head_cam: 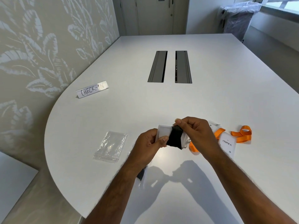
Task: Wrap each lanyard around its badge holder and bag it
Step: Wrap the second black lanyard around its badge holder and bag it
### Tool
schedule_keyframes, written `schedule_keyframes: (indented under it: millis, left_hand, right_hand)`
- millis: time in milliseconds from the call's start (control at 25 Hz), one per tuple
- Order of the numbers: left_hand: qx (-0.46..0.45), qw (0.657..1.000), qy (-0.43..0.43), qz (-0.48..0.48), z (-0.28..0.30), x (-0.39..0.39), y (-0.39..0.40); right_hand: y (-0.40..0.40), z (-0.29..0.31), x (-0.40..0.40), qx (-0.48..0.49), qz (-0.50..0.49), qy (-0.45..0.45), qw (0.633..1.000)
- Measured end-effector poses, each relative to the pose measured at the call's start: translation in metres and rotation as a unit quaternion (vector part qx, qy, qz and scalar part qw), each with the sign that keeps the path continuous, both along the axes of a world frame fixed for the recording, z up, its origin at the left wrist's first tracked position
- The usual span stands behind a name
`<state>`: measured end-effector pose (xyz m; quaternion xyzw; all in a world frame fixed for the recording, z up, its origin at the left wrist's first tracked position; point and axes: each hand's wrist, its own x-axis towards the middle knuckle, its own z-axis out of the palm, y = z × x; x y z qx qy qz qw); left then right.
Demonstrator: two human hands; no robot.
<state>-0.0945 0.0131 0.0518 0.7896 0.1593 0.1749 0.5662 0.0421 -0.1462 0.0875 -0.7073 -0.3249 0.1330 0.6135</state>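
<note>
While you held the badge holder [163,132] in the air just above the near part of the white table [210,94], its long axis ran left to right between your two hands. Your left hand [149,143] gripped its left end, thumb curled over the front face. Your right hand [196,132] was at its right end, thumb and forefinger pinching the black lanyard [175,137] at the top edge of the wrap. The clear bags [110,147] lay flat on the table to the left of your left hand, near it but apart, so that hand was the closer one to them; I judged the bagging step would turn on that leftward reach once the wrap was finished.

The holder looked like a pale, translucent rectangle. The black strap crossed its middle as a broad, snug band, with a corner of strap sticking out at the bottom right. It seemed wrapped nearly to its end.

A second holder [226,143], labelled in dark print, lay on the table just beyond your right hand, with an orange lanyard [241,134] looping loose beside it, not yet wrapped. A folded card reading CHECK-IN [92,91] stood well apart, far left.
</note>
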Motion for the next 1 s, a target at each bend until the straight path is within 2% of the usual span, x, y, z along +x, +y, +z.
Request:
schedule_keyframes:
  millis: [80, 280, 400, 520, 760, 880, 1000]
  left_hand:
    - [-0.022, 1.000, -0.012, 0.006, 0.004, 0.001, 0.000]
    - [-0.066, 0.997, -0.038, 0.008, 0.011, 0.002, 0.004]
    - [-0.074, 0.997, -0.019, 0.008, 0.008, 0.000, 0.006]
    - [-0.062, 0.998, 0.026, -0.013, 0.000, -0.006, 0.010]
    - [0.128, 0.988, 0.082, -0.002, -0.011, -0.043, 0.067]
    - [0.281, 0.952, 0.121, 0.006, -0.017, -0.073, 0.111]
    - [0.309, 0.929, 0.203, 0.020, -0.021, -0.104, 0.148]
  right_hand:
    - [-0.002, -0.003, -0.001, -0.010, 0.010, -0.017, 1.000]
    - [-0.002, -0.011, -0.011, 0.058, 0.040, 0.070, 0.995]
    - [-0.002, -0.018, -0.010, 0.085, 0.064, 0.098, 0.989]
    - [0.000, -0.031, -0.011, 0.072, 0.054, 0.112, 0.990]
    - [0.002, -0.061, -0.019, 0.037, 0.028, 0.135, 0.990]
    - [-0.001, -0.069, -0.020, 0.021, 0.028, 0.137, 0.990]
    - [0.001, -0.073, -0.022, 0.015, 0.030, 0.146, 0.989]
